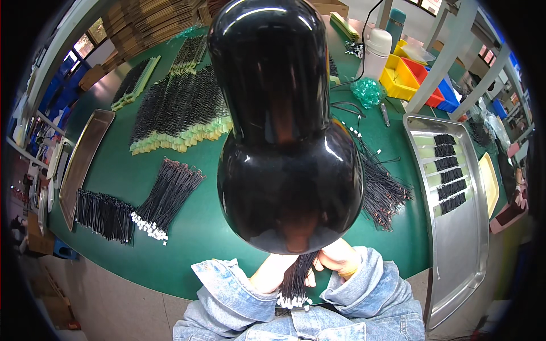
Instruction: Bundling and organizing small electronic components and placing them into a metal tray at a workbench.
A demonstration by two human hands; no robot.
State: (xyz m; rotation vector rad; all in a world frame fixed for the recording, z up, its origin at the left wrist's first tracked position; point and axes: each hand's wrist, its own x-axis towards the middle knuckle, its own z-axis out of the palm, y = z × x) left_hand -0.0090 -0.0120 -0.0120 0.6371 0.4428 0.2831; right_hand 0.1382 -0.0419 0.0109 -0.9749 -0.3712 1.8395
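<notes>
A bundle of thin black cables (297,279) with small white connectors at its near end hangs between my hands, close to my body. My left hand (269,274) is closed around the bundle from its left side; fingertips show just right of the cables. My right hand (339,259) is at the bundle's upper right with its fingers curled in; what they hold is hidden. A large glossy black rounded object (290,187) stands in front and covers the cables' far end and part of both hands.
On the green table (187,250), bundles of black cables (168,193) lie left, and loose cables (384,193) right. Layered rows of cables (182,108) are behind. A metal tray (458,244) with short black coils is at right, another tray (85,159) at left. Coloured bins (398,77) stand back right.
</notes>
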